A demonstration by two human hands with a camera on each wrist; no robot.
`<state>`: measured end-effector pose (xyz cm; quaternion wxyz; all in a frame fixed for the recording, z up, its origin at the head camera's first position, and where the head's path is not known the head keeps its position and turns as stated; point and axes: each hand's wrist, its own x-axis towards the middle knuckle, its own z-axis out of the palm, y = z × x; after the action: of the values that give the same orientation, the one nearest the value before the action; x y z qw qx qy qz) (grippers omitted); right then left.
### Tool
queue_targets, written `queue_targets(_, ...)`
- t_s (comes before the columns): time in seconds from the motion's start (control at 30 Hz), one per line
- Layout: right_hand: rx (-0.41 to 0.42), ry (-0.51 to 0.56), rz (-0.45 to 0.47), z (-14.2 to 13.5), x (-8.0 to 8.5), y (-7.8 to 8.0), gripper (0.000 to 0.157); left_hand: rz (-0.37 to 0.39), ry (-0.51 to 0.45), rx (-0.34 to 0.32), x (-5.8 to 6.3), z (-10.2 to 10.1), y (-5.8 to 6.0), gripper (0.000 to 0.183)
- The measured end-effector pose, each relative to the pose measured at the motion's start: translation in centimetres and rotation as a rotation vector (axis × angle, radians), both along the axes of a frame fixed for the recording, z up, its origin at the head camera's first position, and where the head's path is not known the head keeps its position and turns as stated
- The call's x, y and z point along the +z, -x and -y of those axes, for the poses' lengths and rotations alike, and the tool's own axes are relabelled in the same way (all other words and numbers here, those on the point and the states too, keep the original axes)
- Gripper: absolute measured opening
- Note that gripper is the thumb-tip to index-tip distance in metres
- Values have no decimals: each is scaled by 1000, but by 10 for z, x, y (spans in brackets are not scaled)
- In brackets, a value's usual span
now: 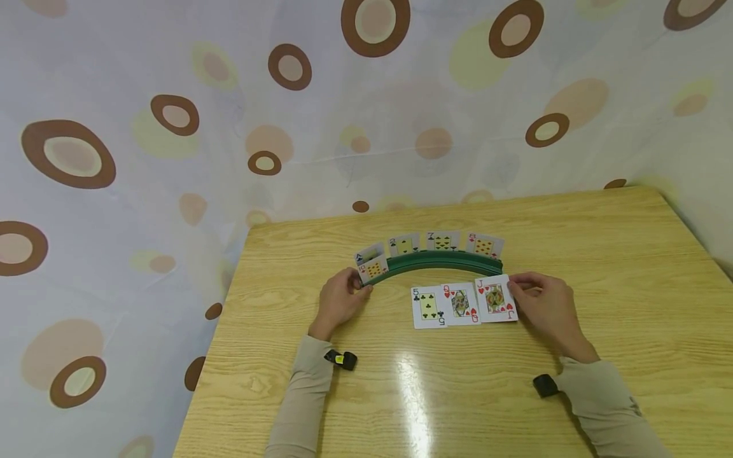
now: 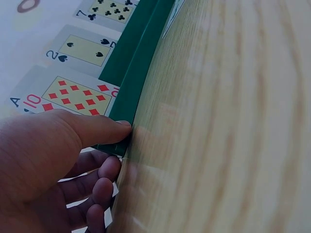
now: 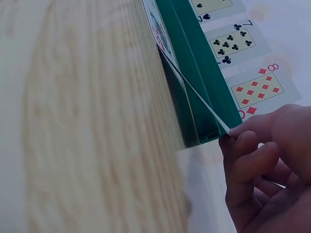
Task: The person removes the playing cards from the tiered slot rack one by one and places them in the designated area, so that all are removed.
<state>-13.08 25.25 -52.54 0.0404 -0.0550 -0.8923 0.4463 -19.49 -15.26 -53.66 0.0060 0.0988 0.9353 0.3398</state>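
Note:
A curved green card holder [image 1: 441, 259] stands on the table with playing cards upright in it. My left hand [image 1: 342, 299] grips its left end, the thumb [image 2: 104, 128] on the front and the other fingers curled below. Beside that hand, a ten of diamonds [image 1: 374, 270] stands before an ace [image 1: 368, 252]. My right hand [image 1: 546, 308] pinches the right edge of a jack of hearts [image 1: 495, 299], which appears edge-on and tilted in the right wrist view. The jack overlaps a queen of hearts [image 1: 460, 304], and left of that lies a five of clubs [image 1: 427, 307].
Further along the holder stand a two of spades [image 1: 404, 244], a seven of clubs [image 1: 443, 241] and an eight of diamonds [image 1: 484, 245]. The wooden table [image 1: 458, 394] ends at the back against a sheet [image 1: 412, 114] patterned with circles.

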Motion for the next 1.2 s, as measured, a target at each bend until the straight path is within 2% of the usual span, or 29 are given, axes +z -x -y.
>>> queue_targets(0.37, -11, -23, 19, 0, -4, 2, 33, -12, -4, 7, -2, 0, 1, 26)
queue_targets(0.73, 20, -25, 55, -1, -6, 3, 36, 0, -2, 14, -1, 0, 0, 26)
queue_targets(1.2, 22, -69, 45, -1, -4, 2, 34, -10, -15, 11, -1, 0, 0, 25)
